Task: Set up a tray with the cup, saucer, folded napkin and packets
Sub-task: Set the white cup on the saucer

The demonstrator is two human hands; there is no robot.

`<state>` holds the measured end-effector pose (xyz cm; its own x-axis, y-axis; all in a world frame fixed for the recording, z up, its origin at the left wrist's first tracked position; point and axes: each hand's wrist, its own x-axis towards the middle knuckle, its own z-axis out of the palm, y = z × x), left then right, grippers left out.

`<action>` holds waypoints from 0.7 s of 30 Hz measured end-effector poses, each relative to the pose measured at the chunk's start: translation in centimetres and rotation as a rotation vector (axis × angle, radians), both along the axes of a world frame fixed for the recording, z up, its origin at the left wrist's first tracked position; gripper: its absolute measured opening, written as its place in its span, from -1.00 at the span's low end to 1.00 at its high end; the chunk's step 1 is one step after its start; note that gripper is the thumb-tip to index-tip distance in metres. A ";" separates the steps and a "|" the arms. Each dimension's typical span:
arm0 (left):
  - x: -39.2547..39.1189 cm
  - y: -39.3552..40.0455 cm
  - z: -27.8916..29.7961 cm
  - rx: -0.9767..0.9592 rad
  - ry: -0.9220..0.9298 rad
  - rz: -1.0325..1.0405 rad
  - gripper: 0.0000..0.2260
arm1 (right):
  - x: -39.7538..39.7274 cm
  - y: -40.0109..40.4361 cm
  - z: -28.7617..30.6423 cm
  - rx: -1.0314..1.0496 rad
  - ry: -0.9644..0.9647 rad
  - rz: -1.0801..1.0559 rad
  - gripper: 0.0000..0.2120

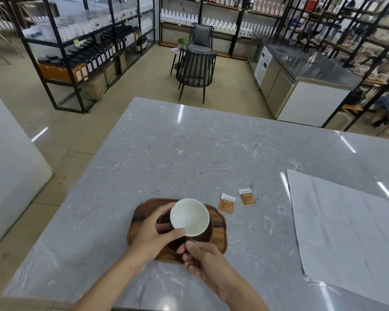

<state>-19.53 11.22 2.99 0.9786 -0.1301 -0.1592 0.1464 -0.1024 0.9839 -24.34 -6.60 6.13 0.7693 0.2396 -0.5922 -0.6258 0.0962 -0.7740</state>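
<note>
A dark wooden tray (142, 215) lies near the front of the grey marble table. On it rests a round dark wooden saucer (208, 232). My left hand (152, 236) grips a white cup (190, 216) by its rim, held over the saucer and tilted so its empty inside faces me. My right hand (202, 259) pinches the saucer's near edge. Two orange-and-white packets (227, 203) (247, 197) lie flat on the table just right of the tray. A large pale napkin (346, 227) is spread unfolded at the right side.
The marble table (189, 153) stretches far ahead. Beyond it stand black chairs (195, 72), shelving racks of bottles (88, 48) on the left and a steel counter (301, 72) on the right.
</note>
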 end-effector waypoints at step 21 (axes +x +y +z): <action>-1.3 1.5 0.0 0.376 -0.182 0.005 -0.33 | 1.0 -3.6 -1.3 -0.663 -0.550 -0.236 -0.82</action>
